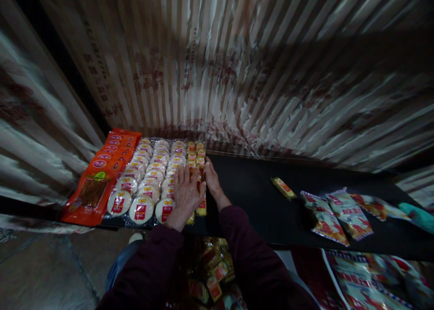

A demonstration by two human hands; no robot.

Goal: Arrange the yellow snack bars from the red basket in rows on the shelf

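Small yellow packets (202, 205) with orange-red labels are lying in two columns on the black desk (244, 197), beside wrapped round white crackers (141, 209) whose red labels are showing pale characters too blurred to read. The left hand (187, 190) is resting flat across packets and crackers, fingers extended, gripping nothing; the right hand (213, 182) is standing edge-on, fingers straight, along the packets' right side, both forearms reaching forward.
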